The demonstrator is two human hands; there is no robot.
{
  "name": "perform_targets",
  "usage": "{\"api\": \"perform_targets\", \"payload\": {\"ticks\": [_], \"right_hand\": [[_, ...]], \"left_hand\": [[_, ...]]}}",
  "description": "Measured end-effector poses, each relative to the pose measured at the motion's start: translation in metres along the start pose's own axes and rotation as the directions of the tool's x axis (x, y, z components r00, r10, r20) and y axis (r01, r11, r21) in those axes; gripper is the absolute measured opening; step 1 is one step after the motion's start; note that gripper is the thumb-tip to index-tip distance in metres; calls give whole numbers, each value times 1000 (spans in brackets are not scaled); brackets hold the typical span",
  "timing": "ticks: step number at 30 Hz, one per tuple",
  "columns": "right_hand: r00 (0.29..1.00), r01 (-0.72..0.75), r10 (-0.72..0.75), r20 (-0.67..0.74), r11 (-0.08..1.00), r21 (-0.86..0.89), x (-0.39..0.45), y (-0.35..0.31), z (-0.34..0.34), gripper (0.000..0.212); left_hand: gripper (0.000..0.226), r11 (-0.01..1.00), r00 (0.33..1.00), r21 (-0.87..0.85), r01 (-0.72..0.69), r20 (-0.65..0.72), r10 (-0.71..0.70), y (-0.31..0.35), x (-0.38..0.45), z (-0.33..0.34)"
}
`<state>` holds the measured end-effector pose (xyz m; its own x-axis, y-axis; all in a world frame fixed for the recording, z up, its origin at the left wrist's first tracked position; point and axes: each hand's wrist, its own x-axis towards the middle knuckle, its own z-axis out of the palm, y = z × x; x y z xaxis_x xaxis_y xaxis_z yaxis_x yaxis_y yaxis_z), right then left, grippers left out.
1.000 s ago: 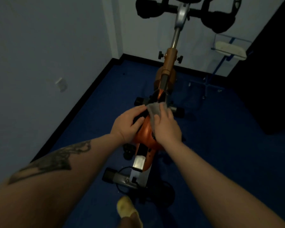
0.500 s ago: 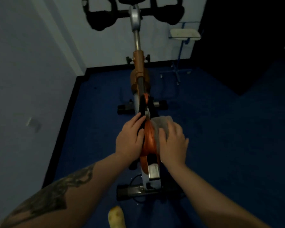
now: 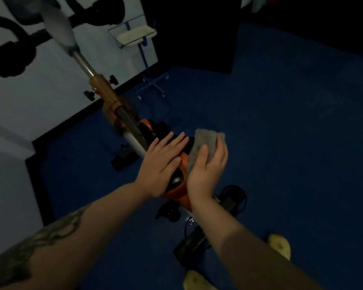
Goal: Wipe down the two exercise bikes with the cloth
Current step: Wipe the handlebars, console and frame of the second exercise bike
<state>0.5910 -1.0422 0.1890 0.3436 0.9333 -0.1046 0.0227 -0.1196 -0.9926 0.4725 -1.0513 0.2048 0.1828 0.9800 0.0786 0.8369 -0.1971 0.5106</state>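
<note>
An orange exercise bike (image 3: 177, 192) stands on the blue floor below me, its silver post (image 3: 83, 63) rising to black handlebars (image 3: 11, 59) at the upper left. My left hand (image 3: 162, 164) rests flat on the left side of the orange body, fingers straight. My right hand (image 3: 208, 170) holds a grey cloth (image 3: 205, 143) against the body's right side, thumb over the cloth and fingers behind it. Only one bike is in view.
White walls with a black skirting meet in a corner at the left. A small blue-legged stand (image 3: 134, 36) with a pale tray is by the far wall. A dark opening (image 3: 197, 32) lies behind it. Two yellow slippers (image 3: 280, 245) show at the bottom.
The view has swung, so the bike now lies slanted across the frame. My right hand has slid the cloth forward along the body's right side; my left hand has flattened on the left side.
</note>
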Motion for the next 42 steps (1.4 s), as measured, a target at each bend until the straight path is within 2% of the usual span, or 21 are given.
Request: {"api": "perform_targets", "payload": {"ticks": [3,7,11,17,22,26,28,33,38,42], "right_hand": [[991,-31,39,-127,997,70,-15,6,11,52],[977,-51,84,-195,984,168,-72,9,33,67],[943,-113,170,-285,972,204,-34,9,30,58],[955,-41,103,-277,975,220,-72,5,39,62],[935,-119,177,-308,973,199,-23,7,27,54],[945,-36,92,-315,983,179,-67,9,39,57],[950,-21,72,-302,985,169,-64,11,37,55],[951,-129,168,-261,979,159,-7,7,18,53],[956,-4,45,-290,990,140,-74,12,38,57],[945,-108,162,-285,974,198,-29,11,28,52]], "left_hand": [[48,998,998,-60,-16,-59,12,-1,-2,3],[49,994,997,-105,-17,-70,10,-3,-3,1],[49,994,997,-106,-14,-73,6,-3,-2,2],[49,995,995,-94,-35,-92,26,-7,-4,4],[48,993,994,-112,-32,-104,20,-4,-3,5],[51,995,993,-89,-49,-114,39,-5,-6,5],[53,996,993,-78,-49,-107,40,-5,-5,5],[48,996,992,-85,-30,-122,19,-5,-5,7],[52,996,992,-83,-44,-122,34,-4,-6,5],[52,996,993,-86,-34,-114,24,-1,-4,5]]}}
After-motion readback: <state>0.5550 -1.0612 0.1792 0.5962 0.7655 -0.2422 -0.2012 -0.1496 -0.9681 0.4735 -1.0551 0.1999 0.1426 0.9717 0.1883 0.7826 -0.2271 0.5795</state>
